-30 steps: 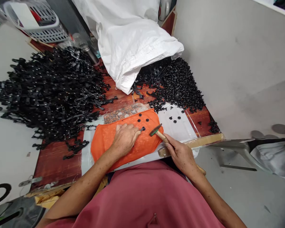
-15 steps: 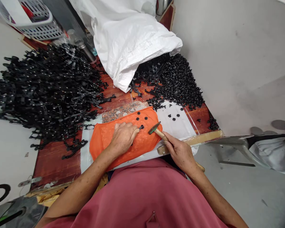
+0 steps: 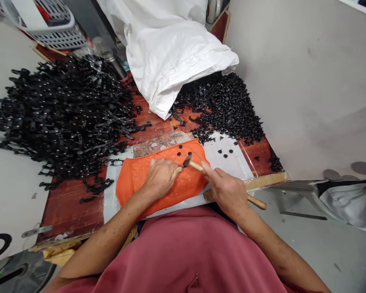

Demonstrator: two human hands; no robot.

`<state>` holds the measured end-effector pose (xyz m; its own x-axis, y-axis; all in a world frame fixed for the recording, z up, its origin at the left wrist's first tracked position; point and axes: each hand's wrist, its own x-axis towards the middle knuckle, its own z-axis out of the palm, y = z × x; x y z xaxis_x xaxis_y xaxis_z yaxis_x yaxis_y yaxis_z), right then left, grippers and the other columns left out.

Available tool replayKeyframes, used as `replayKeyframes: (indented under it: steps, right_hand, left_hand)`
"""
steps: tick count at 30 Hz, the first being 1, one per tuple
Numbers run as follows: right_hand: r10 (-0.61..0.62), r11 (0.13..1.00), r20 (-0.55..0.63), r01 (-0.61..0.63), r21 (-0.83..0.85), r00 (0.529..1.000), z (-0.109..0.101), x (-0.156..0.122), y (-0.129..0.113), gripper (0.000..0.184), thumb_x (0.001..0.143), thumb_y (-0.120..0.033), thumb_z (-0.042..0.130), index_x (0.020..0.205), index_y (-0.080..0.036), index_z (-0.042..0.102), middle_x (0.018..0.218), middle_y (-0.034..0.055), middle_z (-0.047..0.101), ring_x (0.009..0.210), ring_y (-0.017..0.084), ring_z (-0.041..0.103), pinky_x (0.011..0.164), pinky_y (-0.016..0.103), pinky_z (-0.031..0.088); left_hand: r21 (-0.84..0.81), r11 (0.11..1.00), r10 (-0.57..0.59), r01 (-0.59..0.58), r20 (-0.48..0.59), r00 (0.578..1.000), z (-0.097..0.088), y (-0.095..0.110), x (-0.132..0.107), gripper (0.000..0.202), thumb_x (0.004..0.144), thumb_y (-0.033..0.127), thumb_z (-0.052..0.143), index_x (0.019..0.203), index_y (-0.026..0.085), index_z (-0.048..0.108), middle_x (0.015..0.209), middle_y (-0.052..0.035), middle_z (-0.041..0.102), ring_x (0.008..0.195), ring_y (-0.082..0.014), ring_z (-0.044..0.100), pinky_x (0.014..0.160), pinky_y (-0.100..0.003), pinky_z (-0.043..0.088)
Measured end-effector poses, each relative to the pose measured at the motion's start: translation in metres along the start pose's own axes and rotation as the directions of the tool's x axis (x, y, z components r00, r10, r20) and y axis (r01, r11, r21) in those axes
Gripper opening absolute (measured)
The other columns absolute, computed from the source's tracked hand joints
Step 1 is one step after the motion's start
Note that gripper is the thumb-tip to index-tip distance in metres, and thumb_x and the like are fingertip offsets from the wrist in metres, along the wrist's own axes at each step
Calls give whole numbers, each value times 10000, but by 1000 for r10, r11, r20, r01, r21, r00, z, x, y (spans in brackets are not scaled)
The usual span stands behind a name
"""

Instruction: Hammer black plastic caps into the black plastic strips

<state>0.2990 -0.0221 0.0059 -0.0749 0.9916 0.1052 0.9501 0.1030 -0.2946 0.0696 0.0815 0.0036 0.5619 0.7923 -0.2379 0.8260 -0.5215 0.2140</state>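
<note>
orange cloth (image 3: 129,183) overlaps a speckled stone slab (image 3: 161,143) in the head view. on it, the left hand (image 3: 161,177) pinches a small black strap (image 3: 184,165) between thumb and fingers, while the right hand (image 3: 230,192) is clenched round the wooden handle of a hammer (image 3: 197,166). the hammer's head hides the strap's tip; whether they touch is hard to tell. three black buttons (image 3: 179,154) sit just beyond.
</note>
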Motion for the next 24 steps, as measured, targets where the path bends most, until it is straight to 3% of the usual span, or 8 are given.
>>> replayKeyframes:
  steps: [2, 6, 8, 11, 14, 18, 21, 24]
  right_hand:
    - [-14, 999, 34, 15, -34, 999, 4, 1, 0, 512, 1047, -240, 427, 1546, -302, 522, 820, 35, 695, 643, 171, 626, 574, 271, 401]
    - [23, 1000, -17, -23, -20, 1000, 7, 0, -2, 508, 1071, -267, 396, 1572, -284, 482, 850, 52, 719, 704, 170, 658, 617, 261, 431]
    - [8, 999, 58, -4, -55, 998, 10, 1, -3, 508, 1053, -253, 422, 1553, -297, 506, 847, 50, 730, 666, 174, 652, 572, 270, 411]
    - [1, 998, 161, 10, -64, 987, 15, 4, -4, 523, 1040, -239, 435, 1553, -316, 499, 900, 47, 756, 683, 190, 673, 548, 279, 396]
    - [-11, 1000, 171, 14, -16, 985, 17, 9, 0, 517, 1050, -260, 428, 1562, -314, 482, 996, 59, 775, 773, 200, 705, 597, 275, 429]
    - [-52, 998, 159, 46, 43, 986, 17, 12, 8, 492, 1060, -284, 432, 1546, -310, 495, 999, 46, 781, 804, 199, 713, 628, 272, 445]
    - [-66, 995, 136, 56, 78, 989, 19, 10, 11, 478, 1072, -296, 429, 1545, -299, 495, 1029, 43, 781, 841, 196, 718, 661, 271, 462]
    - [-78, 992, 124, 66, 105, 989, 21, 6, 10, 474, 1079, -298, 427, 1548, -276, 492, 1055, 54, 779, 875, 196, 719, 708, 274, 483]
  left_hand:
    - [17, 1000, -1, 1, -7, 1000, 2, 0, 0, 496, 1080, 420, 322, 943, 198, 744, 954, -100, 709, 922, -275, 595, 847, -433, 333]
    - [30, 1000, 0, 0, -15, 1000, 4, 2, 1, 506, 1081, 432, 313, 934, 204, 741, 960, -101, 708, 913, -277, 596, 839, -435, 341]
    - [32, 999, -4, 4, 2, 1000, 1, 2, 0, 485, 1077, 429, 326, 959, 198, 735, 968, -106, 705, 911, -277, 598, 838, -431, 352]
    - [20, 998, 53, -54, 45, 998, -12, -4, -5, 394, 1068, 371, 357, 1145, 218, 712, 1042, -114, 694, 928, -275, 608, 833, -424, 378]
    - [35, 988, 154, -154, -9, 988, -35, -18, -10, 395, 1029, 260, 435, 1356, 350, 637, 1267, -116, 653, 1110, -312, 586, 924, -471, 381]
    - [8, 942, 334, -334, 15, 942, -56, -40, -6, 456, 973, 258, 558, 1383, 451, 617, 1387, -78, 604, 1311, -334, 484, 1101, -531, 301]
    - [-64, 904, 426, -422, 75, 902, -57, -52, 2, 430, 986, 373, 578, 1412, 425, 603, 1291, -83, 638, 1247, -294, 524, 1137, -495, 300]
    - [-88, 859, 511, -505, 64, 857, -50, -55, 5, 352, 1015, 425, 530, 1340, 382, 658, 1226, -86, 659, 1187, -265, 552, 1140, -475, 310]
